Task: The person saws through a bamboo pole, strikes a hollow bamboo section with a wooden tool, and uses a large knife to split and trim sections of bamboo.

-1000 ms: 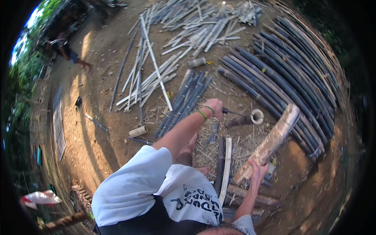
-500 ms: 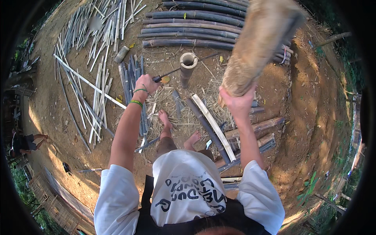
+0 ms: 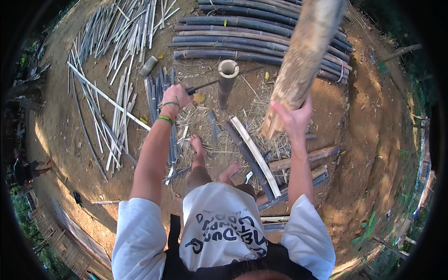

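Note:
An upright bamboo pole (image 3: pixel 226 91) with a hollow, pale cut top stands ahead of me. My left hand (image 3: pixel 177 97) is closed round the dark handle of a long knife (image 3: pixel 205 87). The knife's blade runs to the pole, and its tip shows past the far side; how deep it sits in the bamboo I cannot tell. In my right hand (image 3: pixel 295 117) is a thick wooden log (image 3: pixel 303 56), gripped near its lower end. It is raised to the right of the pole, apart from it, and its top runs out of view.
Long dark bamboo poles (image 3: pixel 224 33) lie stacked beyond. Split strips (image 3: pixel 105 100) cover the ground on the left. A split bamboo length (image 3: pixel 255 156) and other pieces lie by my bare feet (image 3: pixel 229 171). Another person (image 3: pixel 30 170) is at the far left.
My right hand has moved slightly right, and the log has shifted and blurs less. The left hand stays on the knife beside the pole.

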Demonstrator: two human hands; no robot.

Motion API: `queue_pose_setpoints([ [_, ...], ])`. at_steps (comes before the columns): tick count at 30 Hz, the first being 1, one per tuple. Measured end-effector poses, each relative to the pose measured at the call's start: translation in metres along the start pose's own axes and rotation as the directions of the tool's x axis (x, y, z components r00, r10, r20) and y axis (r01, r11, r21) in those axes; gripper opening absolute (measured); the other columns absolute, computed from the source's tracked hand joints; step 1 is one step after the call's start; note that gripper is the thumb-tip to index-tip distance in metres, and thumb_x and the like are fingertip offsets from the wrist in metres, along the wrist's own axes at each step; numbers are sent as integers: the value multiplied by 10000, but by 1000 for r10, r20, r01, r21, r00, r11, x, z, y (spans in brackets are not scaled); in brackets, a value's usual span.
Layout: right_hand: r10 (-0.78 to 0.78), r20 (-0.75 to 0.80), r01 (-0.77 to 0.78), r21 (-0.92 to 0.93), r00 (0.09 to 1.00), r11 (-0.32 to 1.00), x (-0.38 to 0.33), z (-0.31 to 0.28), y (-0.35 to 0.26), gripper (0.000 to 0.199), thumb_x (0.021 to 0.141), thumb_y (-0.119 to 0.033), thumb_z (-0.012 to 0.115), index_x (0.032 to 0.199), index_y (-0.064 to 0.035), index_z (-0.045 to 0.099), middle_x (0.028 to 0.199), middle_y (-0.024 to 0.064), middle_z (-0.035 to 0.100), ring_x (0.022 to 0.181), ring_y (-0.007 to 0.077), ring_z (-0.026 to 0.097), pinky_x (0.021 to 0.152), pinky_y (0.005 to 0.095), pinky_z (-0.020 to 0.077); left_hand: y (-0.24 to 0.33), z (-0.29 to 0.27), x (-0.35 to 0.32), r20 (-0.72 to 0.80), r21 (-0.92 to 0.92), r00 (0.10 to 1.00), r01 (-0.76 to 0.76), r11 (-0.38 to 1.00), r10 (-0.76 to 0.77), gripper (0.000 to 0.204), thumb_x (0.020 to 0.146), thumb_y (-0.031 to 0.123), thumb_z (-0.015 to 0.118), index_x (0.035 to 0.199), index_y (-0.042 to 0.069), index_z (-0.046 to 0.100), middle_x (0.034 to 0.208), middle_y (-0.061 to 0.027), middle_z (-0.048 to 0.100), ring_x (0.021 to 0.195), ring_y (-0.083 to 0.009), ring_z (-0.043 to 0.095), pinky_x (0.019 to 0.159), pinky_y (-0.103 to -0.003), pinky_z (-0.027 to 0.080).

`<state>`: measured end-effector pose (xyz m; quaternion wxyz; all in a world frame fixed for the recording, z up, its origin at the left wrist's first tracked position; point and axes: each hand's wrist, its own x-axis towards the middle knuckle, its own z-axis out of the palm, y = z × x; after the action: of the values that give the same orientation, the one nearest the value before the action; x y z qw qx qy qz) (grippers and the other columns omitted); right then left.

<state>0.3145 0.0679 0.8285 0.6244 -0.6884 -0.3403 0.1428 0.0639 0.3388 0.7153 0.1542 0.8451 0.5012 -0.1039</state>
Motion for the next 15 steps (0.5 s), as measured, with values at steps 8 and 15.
queue_pose_setpoints([
  [8,-380,-233,347,-174,895,922,21,18,-2,875,718,-149,908,1390,66,392,1335,200,531,1185,266,568,1057,393,447,1,14,-2,43,-55,999,24,998,-22,402,850,476,689,1038,136,791,977,-206,752,949,-383,730,871,-445,592],
  [15,528,112,-379,-574,842,726,-67,18,140,837,638,-249,876,1322,47,495,1153,306,677,1058,454,677,986,444,519,31,33,16,45,-55,999,15,998,-13,376,844,437,700,1000,109,794,971,-229,748,960,-396,728,876,-452,590],
])
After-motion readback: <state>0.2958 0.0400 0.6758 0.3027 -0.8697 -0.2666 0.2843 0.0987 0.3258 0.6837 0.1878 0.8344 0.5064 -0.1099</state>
